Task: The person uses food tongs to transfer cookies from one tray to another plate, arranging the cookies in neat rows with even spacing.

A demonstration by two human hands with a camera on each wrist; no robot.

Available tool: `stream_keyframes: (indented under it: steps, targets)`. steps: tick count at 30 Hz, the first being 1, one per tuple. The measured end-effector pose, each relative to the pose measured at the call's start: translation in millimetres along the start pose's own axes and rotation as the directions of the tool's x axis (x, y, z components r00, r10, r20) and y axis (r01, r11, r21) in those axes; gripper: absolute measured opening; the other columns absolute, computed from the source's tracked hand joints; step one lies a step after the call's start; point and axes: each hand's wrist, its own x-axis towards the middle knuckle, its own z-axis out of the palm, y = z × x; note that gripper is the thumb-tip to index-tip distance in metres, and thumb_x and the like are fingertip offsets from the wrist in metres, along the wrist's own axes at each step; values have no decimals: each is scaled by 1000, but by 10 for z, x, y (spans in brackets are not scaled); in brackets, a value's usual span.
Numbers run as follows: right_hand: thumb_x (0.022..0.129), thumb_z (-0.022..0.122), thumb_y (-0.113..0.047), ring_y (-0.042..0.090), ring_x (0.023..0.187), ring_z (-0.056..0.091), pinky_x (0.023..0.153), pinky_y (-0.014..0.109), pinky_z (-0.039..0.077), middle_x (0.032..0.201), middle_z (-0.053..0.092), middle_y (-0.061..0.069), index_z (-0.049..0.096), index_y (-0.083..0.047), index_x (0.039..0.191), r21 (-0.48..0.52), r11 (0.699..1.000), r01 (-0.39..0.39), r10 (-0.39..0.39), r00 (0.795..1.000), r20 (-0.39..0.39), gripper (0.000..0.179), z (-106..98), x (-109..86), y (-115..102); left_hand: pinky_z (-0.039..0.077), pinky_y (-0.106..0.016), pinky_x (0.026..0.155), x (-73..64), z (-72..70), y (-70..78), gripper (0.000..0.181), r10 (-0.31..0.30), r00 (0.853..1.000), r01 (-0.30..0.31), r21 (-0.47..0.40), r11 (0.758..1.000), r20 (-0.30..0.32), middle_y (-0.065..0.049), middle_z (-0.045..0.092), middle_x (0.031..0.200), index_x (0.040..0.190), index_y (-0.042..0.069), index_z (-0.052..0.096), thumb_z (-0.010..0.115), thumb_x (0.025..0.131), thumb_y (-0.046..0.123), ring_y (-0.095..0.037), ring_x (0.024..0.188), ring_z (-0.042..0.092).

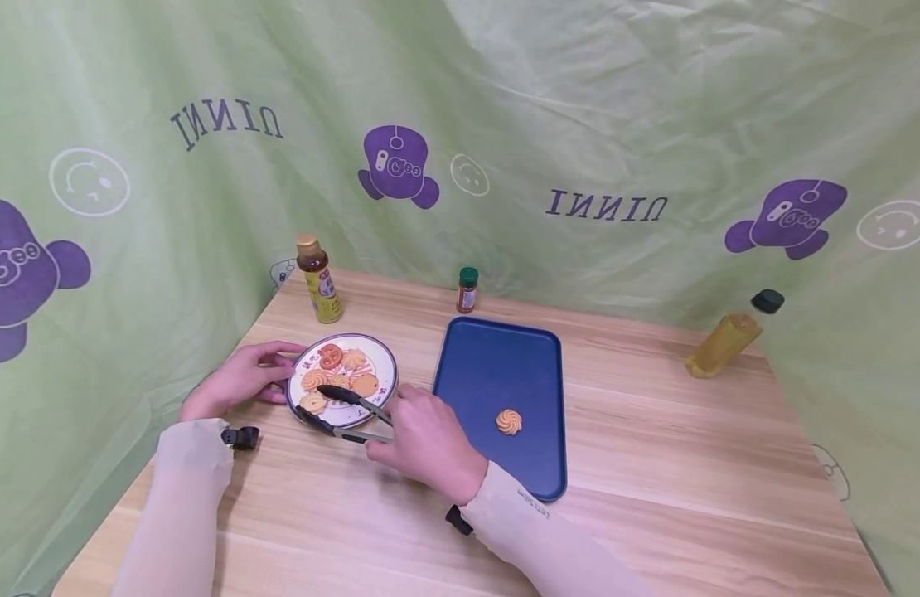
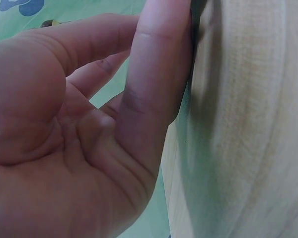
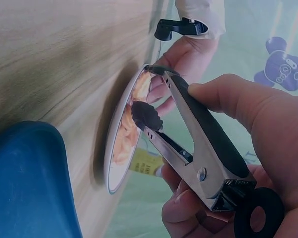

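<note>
My left hand (image 1: 245,378) is at the left edge of a round white plate (image 1: 385,366), its fingers and thumb around the rim. Several cookies lie on the plate, among them a reddish one (image 1: 330,356) and a pale ring-shaped one (image 1: 314,403). In my right hand (image 1: 428,438) I grip a pair of metal tongs (image 3: 192,144) with black tips. Spread apart, the tips reach over the plate's near left part, one on each side of the pale cookie. The left wrist view shows bent fingers (image 2: 151,74) close against the table; the plate is hidden there.
Right of the plate lies a blue tray (image 1: 501,365) with one swirled cookie (image 1: 508,422) on it. Behind stand a brown sauce bottle (image 1: 322,282) and a green-capped spice jar (image 1: 467,292). An oil bottle (image 1: 728,342) stands at the far right, near the green curtain.
</note>
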Motion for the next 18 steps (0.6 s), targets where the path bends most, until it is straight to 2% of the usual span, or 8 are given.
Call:
stream_keyframes:
  steps: [3, 8, 18]
  targets:
    - [89, 88, -46, 17, 89, 73, 70, 34, 69, 102, 76, 3, 82, -8, 123, -2, 1000, -2, 2, 1000, 1, 51, -2, 3, -10, 76, -35, 78, 0, -2, -1, 56, -3, 1000, 3, 3, 1000, -1, -28, 60, 132, 167, -7, 41, 56, 114, 1, -18, 88, 76]
    - [89, 89, -47, 14, 83, 68, 66, 31, 66, 99, 74, 2, 83, -7, 118, 6, 1000, -11, 11, 1000, 7, 49, -12, -3, -15, 76, -36, 79, -2, -6, 3, 55, -3, 1000, 3, 6, 1000, 0, -27, 60, 131, 167, -6, 42, 56, 114, 2, -17, 88, 76]
    - [87, 91, -44, 9, 73, 51, 56, 22, 44, 85, 60, -5, 82, -11, 99, 69, 997, -44, 44, 999, 7, 37, -95, -95, 43, 76, -37, 80, -8, 1, 6, 55, -7, 1000, 7, 7, 1000, -4, -26, 60, 131, 167, -5, 43, 57, 114, 1, -18, 89, 76]
